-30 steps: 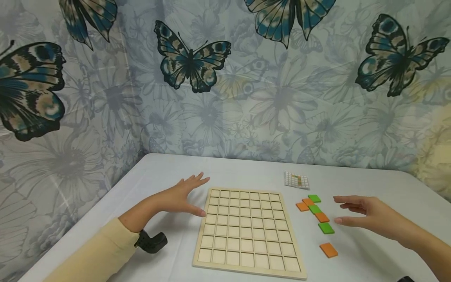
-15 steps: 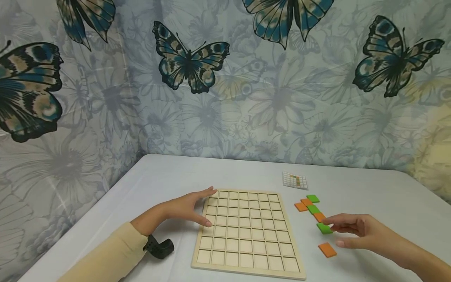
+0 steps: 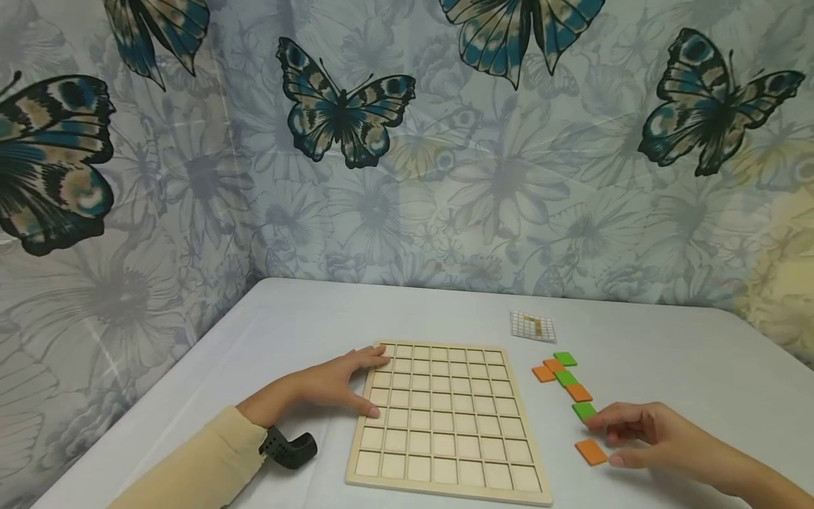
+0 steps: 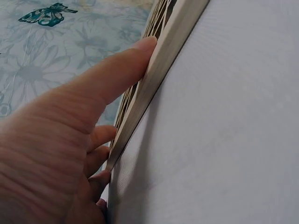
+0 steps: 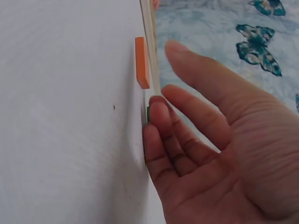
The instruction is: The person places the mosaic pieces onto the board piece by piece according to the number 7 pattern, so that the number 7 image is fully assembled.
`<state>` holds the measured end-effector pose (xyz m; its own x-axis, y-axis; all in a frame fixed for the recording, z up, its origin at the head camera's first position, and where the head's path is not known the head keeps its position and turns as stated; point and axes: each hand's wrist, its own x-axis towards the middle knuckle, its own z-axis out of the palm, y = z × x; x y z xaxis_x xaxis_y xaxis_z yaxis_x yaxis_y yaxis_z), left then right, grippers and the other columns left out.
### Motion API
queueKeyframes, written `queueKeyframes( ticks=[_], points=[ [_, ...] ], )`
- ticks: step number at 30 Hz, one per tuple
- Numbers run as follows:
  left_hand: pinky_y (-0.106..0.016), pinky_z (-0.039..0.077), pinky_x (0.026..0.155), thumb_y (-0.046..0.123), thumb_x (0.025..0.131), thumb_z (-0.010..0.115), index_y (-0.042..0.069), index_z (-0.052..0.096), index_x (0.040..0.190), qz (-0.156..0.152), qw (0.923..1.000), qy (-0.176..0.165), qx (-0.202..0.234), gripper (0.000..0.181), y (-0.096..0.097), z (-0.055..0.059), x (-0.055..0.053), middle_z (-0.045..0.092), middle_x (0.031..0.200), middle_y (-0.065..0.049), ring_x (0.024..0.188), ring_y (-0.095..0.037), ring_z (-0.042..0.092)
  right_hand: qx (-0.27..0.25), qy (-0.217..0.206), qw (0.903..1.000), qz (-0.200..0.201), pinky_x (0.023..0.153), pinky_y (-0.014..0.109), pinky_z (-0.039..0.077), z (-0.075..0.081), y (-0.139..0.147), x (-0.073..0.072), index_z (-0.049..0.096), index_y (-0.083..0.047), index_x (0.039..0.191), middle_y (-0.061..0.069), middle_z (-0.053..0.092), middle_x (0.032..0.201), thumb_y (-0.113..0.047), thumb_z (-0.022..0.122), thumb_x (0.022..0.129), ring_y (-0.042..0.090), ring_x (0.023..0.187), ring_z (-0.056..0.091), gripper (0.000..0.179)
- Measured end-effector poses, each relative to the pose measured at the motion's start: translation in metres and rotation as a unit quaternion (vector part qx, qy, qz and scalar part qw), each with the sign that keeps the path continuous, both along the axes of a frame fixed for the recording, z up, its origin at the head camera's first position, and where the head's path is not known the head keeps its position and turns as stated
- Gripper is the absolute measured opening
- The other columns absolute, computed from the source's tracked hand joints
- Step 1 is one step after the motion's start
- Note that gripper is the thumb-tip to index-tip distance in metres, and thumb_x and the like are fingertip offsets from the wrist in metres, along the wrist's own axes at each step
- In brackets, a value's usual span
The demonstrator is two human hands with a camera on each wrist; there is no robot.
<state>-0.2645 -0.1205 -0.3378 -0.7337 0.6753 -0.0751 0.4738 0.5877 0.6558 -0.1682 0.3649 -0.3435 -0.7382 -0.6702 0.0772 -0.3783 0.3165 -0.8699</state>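
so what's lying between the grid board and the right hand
In the head view, an orange tile and, just beyond it, a green tile lie between the grid board and the right hand.

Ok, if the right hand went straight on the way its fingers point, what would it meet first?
Probably the lower green tile, right at the index fingertip of the right hand; whether they already touch is hard to tell. Beyond it lies the wooden board.
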Motion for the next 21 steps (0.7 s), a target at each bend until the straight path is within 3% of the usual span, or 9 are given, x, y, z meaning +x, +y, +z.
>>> queueKeyframes(
  ticks=[8,16,21],
  points=[
    [-0.058,0.006,0.115,0.038,0.073,0.078,0.015,0.037,0.144,-0.001,0.9999,0.009,0.005,0.085,0.0017,-0.0005,-0.0003,0.019,0.156,-0.003,0.144,-0.036,0.005,-0.038,0.015,0.9963,0.075,0.089,0.009,0.044,-0.0050,-0.0017,-0.0037,0.055,0.003,0.127,-0.011,0.058,0.126,0.016,0.052,0.086,-0.004,0.113,0.052,0.043],
    [-0.056,0.004,0.116,0.036,0.074,0.078,0.012,0.037,0.144,-0.004,0.9999,0.011,0.010,0.085,0.0017,-0.0003,0.0002,0.018,0.156,-0.005,0.144,-0.036,0.004,-0.014,0.077,0.9953,0.056,0.084,0.009,0.046,-0.0080,-0.0051,-0.0043,0.059,-0.001,0.123,-0.013,0.058,0.121,0.013,0.059,0.083,-0.006,0.107,0.054,0.043],
    [-0.056,0.003,0.116,0.037,0.073,0.078,0.013,0.036,0.144,-0.003,0.9999,0.010,0.008,0.086,0.0009,-0.0016,-0.0011,0.017,0.157,-0.004,0.144,-0.037,0.003,0.006,0.081,0.9960,0.036,0.082,0.009,0.046,-0.0078,-0.0067,-0.0030,0.062,-0.004,0.119,-0.014,0.060,0.117,0.009,0.061,0.083,-0.006,0.106,0.054,0.039]
  ],
)
